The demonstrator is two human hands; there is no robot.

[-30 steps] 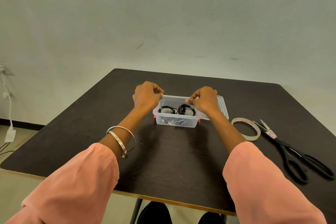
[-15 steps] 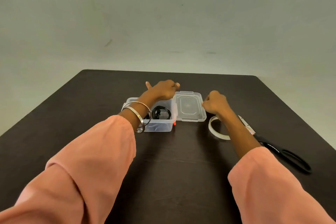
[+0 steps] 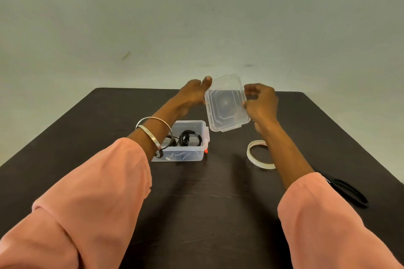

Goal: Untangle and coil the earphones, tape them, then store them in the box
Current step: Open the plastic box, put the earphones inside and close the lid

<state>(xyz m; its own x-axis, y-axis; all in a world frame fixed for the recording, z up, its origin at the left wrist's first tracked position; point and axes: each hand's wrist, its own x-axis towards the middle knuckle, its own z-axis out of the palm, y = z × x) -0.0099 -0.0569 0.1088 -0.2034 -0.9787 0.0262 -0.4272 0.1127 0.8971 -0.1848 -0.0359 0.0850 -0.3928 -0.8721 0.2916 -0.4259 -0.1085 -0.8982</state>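
Both hands hold the clear lid above the desk: right hand pinching its edge, left hand seemingly flat-fingered against it; coiled earphones lie in the box.

The right forearm hides the scissors' blades and part of the tape roll.

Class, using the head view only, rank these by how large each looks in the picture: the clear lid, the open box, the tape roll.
1. Clear lid and open box: too alike to rank; the lid is lifted and tilted, and a forearm hides part of the box.
2. Tape roll: smallest, though a forearm covers part of it.
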